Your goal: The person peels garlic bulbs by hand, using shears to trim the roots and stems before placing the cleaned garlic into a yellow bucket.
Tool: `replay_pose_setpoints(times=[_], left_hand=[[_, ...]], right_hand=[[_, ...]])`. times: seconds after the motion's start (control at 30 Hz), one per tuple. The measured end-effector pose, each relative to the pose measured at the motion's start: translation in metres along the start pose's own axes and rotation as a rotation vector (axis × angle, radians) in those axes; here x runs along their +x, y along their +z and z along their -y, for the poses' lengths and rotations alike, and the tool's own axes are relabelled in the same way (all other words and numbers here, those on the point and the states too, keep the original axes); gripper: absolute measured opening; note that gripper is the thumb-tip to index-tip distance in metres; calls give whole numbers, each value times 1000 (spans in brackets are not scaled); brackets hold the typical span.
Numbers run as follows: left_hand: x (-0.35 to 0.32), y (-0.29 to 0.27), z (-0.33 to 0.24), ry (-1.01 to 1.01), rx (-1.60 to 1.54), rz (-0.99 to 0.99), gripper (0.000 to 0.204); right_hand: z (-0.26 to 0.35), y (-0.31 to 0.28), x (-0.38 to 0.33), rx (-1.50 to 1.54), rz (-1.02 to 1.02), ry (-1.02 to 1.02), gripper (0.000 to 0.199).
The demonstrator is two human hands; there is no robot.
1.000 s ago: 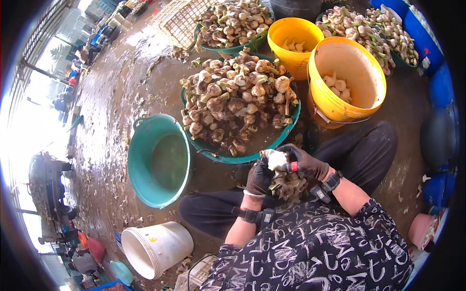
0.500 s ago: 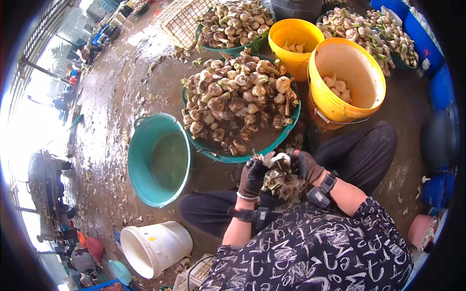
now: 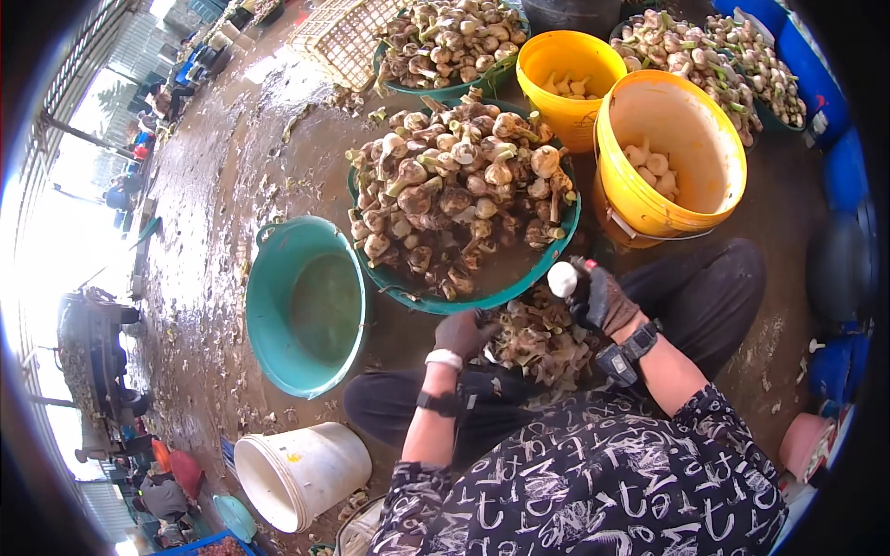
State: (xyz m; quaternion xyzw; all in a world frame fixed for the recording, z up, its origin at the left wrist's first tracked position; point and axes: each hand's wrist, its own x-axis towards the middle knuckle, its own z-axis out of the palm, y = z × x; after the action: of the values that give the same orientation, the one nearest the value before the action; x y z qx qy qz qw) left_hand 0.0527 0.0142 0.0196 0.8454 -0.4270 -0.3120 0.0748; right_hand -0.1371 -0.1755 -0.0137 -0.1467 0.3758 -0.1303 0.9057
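Note:
My right hand [image 3: 601,298], in a dark glove with brown on its back, grips a clean white garlic bulb [image 3: 562,279] just beyond the near right rim of a green tub [image 3: 519,298]. A small red spot shows by its fingertips; I cannot make out what it is. Unpeeled garlic bulbs [image 3: 445,185] with stems and dirty skins are heaped in that tub. My gloved left hand [image 3: 461,335] is close to the tub's near rim, its fingers blurred and partly hidden. Between my hands, loose garlic skins [image 3: 542,343] lie piled at my lap.
Two yellow buckets [image 3: 667,208], [image 3: 570,56] with peeled bulbs stand ahead right. An empty-looking green basin [image 3: 311,371] is at the left, a white bucket [image 3: 315,473] on its side below it. More garlic tubs [image 3: 445,91] and a white crate [image 3: 348,42] stand farther off. The floor is wet.
My hands have come apart. The right hand has risen toward the yellow buckets with a clean bulb showing in it; the left has moved slightly left, away from the skins.

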Motion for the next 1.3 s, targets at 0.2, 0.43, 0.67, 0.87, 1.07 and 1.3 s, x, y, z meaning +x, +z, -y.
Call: replay_pose_setpoints(times=[0.2,0.43,0.67,0.87,1.07,1.3], left_hand=[[91,17,21,-353,56,-185,65],[148,54,56,-429,213,-75,47],[108,31,39,-250,-23,-120,68],[37,2,-35,168,-663,-66,47],[-2,7,-54,368,-250,-372,54],[-11,-1,-54,316,-883,-31,50]], right_hand=[[98,65,-64,241,593,-273,64],[26,51,-28,-312,171,-169,64],[-6,34,-13,-300,24,87,54],[-28,9,22,-1365,-21,-579,33],[-24,50,-16,-1191,22,-473,23],[-17,31,-24,-969,170,-290,23]])
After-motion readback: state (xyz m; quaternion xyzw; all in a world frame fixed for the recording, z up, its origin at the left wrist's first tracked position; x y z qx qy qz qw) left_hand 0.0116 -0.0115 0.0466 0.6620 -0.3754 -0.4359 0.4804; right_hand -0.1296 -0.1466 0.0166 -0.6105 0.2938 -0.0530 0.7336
